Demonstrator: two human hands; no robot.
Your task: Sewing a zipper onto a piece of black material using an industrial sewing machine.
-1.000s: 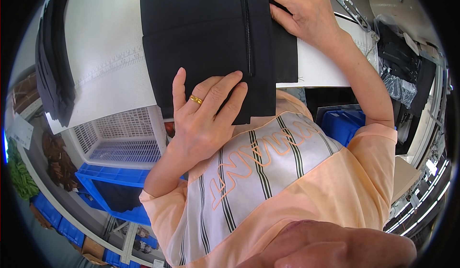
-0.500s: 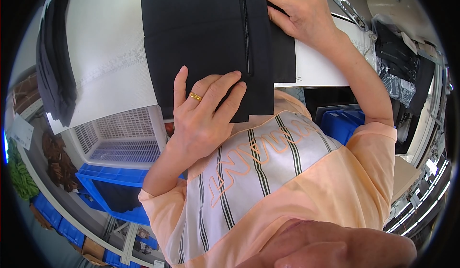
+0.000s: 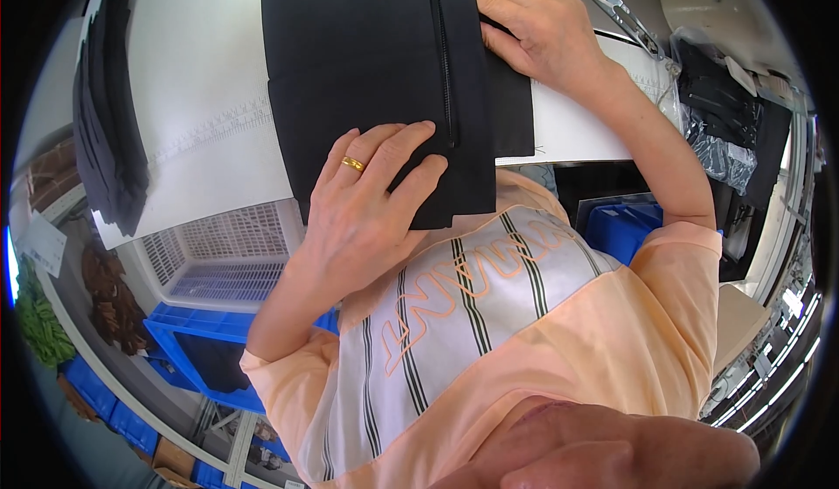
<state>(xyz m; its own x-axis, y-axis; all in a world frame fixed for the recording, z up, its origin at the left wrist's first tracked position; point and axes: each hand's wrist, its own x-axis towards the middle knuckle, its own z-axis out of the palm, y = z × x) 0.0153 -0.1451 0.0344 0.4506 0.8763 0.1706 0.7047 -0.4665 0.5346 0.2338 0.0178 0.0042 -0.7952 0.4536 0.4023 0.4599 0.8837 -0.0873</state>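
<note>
A black fabric piece [image 3: 350, 61] with a long zipper [image 3: 446, 78] lies on the white worktop [image 3: 197, 69]; another black layer shows under its right side. My left hand [image 3: 367, 205], a gold ring on one finger, rests on the lower part with slightly bent, spread fingers, two fingertips near the zipper's lower end. My right hand [image 3: 546, 30] grips the piece's upper right edge, some fingertips hidden by the fabric. A stack of dark fabric strips [image 3: 109, 131] lies at the left, and metal shears [image 3: 625, 19] lie beyond my right hand.
A white plastic basket [image 3: 218, 244] and blue crate [image 3: 175, 319] sit below the worktop's left edge. A blue bin [image 3: 616, 227] is under the right side. Bagged black items [image 3: 717, 104] lie at the right; brown [image 3: 114, 297] and green [image 3: 39, 314] material at far left.
The fabric has shifted slightly downward, bringing its top edge into view. My right hand has moved a little left. My left hand's little finger, raised earlier, is drawn in closer to the others.
</note>
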